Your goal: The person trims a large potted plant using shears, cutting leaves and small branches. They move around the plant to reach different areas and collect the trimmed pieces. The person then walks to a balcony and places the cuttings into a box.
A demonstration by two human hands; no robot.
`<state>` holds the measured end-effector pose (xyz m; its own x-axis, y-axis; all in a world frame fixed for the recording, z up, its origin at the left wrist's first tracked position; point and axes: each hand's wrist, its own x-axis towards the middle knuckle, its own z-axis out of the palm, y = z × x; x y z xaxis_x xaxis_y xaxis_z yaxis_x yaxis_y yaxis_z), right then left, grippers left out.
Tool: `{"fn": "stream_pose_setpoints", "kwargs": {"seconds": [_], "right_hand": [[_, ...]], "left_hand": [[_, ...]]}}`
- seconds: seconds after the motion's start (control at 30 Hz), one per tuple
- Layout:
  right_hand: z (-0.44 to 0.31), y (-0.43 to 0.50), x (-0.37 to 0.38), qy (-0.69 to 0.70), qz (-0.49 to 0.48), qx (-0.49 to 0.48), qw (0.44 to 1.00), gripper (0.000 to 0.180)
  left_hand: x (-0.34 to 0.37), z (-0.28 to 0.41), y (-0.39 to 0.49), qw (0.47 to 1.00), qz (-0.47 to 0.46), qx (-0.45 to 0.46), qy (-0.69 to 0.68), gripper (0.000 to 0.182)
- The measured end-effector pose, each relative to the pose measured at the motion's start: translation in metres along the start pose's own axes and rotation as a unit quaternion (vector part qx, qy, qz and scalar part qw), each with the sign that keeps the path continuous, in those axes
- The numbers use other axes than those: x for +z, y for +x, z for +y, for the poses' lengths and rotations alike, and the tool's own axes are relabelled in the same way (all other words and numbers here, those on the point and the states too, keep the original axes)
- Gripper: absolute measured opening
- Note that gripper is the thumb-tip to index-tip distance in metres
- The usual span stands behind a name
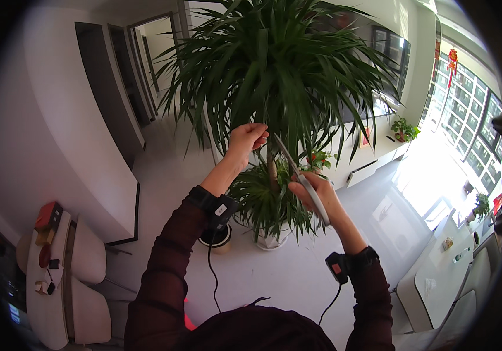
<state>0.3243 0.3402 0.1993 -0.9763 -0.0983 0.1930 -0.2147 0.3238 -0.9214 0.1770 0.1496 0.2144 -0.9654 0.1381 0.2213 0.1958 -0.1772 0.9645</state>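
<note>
A tall potted plant with long, narrow green leaves fills the upper middle of the view. At the lower edge of its crown is my left hand, thumb and fingers pinched together near a leaf tip; whether a leaf is between them is too small to tell. My right hand holds a pair of scissors with pale handles, blades pointing up and left towards my left fingertips. The blades look closed or nearly so. Behind my hands are the plant's trunk, a lower tuft of leaves and a white pot.
A darker pot stands left of the white one. At left are a table with boxes and pale chairs. A long white cabinet lies behind the plant. Another table stands at right, near bright windows.
</note>
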Motion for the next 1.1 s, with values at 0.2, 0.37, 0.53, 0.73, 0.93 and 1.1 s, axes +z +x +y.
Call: {"fn": "stream_pose_setpoints", "kwargs": {"seconds": [0.2,0.37,0.53,0.73,0.93,1.1], "right_hand": [[-0.009,0.04,0.001,-0.048,0.007,0.027,0.998,0.029],[-0.015,0.046,0.001,-0.055,-0.01,0.008,0.998,0.031],[-0.017,0.052,0.004,-0.053,-0.02,0.021,0.998,0.031],[-0.017,0.06,0.011,-0.038,-0.026,0.009,0.999,0.032],[-0.018,0.065,0.01,-0.064,-0.027,0.014,0.997,0.031],[-0.017,0.066,0.013,-0.123,-0.004,0.02,0.992,0.029]], "left_hand": [[-0.007,-0.004,0.003,0.999,-0.023,0.023,-0.003,0.016],[-0.007,-0.001,0.001,0.997,-0.042,0.06,0.011,0.015],[-0.01,0.006,-0.004,0.998,-0.013,0.067,0.002,0.014],[-0.016,0.009,-0.003,0.997,-0.04,0.058,0.005,0.012],[-0.019,0.012,-0.004,0.998,-0.046,0.039,0.02,0.011],[-0.022,0.016,-0.008,0.998,-0.055,0.015,0.025,0.011]]}}
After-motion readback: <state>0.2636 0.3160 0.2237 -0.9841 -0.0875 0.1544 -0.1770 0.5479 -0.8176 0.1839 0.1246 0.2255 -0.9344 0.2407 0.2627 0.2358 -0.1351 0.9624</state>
